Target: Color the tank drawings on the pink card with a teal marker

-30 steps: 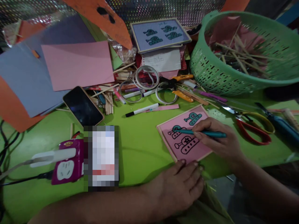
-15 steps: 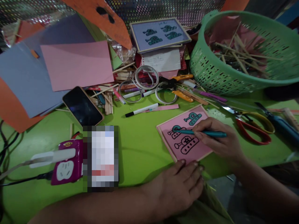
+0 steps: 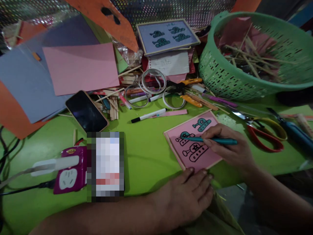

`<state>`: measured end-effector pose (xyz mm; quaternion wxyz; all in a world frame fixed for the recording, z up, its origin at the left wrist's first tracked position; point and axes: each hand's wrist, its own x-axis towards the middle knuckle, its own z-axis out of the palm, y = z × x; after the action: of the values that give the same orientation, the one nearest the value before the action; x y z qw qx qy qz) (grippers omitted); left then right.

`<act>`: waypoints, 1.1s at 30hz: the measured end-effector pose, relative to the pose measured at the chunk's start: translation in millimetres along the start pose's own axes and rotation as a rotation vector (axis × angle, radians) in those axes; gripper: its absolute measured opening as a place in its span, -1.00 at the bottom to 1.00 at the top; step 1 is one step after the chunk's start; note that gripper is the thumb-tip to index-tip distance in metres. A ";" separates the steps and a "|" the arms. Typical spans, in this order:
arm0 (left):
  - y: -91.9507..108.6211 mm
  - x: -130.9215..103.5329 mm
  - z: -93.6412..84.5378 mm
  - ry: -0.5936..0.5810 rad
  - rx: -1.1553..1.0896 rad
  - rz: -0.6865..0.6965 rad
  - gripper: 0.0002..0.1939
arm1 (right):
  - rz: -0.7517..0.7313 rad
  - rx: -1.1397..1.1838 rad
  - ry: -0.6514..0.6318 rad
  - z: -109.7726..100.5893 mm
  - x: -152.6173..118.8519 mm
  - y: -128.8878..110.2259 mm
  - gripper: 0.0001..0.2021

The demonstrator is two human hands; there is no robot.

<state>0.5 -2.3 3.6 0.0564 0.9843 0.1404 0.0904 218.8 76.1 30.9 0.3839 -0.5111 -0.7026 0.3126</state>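
Note:
A pink card (image 3: 174, 138) with a thin wooden stick frame lies tilted on the green table (image 3: 144, 147). Black outlines of tanks are drawn on it; the top one is coloured teal, the left one partly, and the lowest is still pink inside. My right hand (image 3: 227, 145) pinches a teal marker (image 3: 222, 140), its tip resting on the left tank. Part of the card is hidden under this hand. My left hand (image 3: 188, 195) lies flat with fingers stretched, fingertips at the card's near edge.
Behind are tape rolls (image 3: 154, 81), a white marker (image 3: 148, 116), and a framed blue card (image 3: 168, 36). A green basket (image 3: 234, 76) of sticks stands at back right, scissors (image 3: 265, 133) at right. Leftward lie a phone (image 3: 86, 111), a purple power strip (image 3: 70, 169) and a pink sheet (image 3: 81, 68).
Almost nothing differs. The marker tip stays on the left tank, and both hands keep their places.

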 end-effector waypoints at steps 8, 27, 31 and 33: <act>-0.3 0.6 0.3 -0.060 -0.032 0.026 -0.53 | 0.006 -0.028 -0.001 1.9 -2.6 3.4 -0.91; 1.6 -1.5 4.6 0.034 0.006 -0.008 -0.55 | -0.025 0.003 0.037 0.6 0.8 0.8 -0.90; 1.5 -1.4 3.5 0.025 0.015 -0.010 -0.55 | -0.042 -0.005 0.036 1.0 -0.1 2.3 -0.90; 0.9 -1.2 2.3 0.012 0.008 -0.007 -0.55 | -0.025 -0.015 0.027 0.9 -0.1 2.6 -0.89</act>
<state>0.0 -3.7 1.3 0.0520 0.9835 0.1447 0.0954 219.2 76.6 28.2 0.3933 -0.5095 -0.7059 0.2957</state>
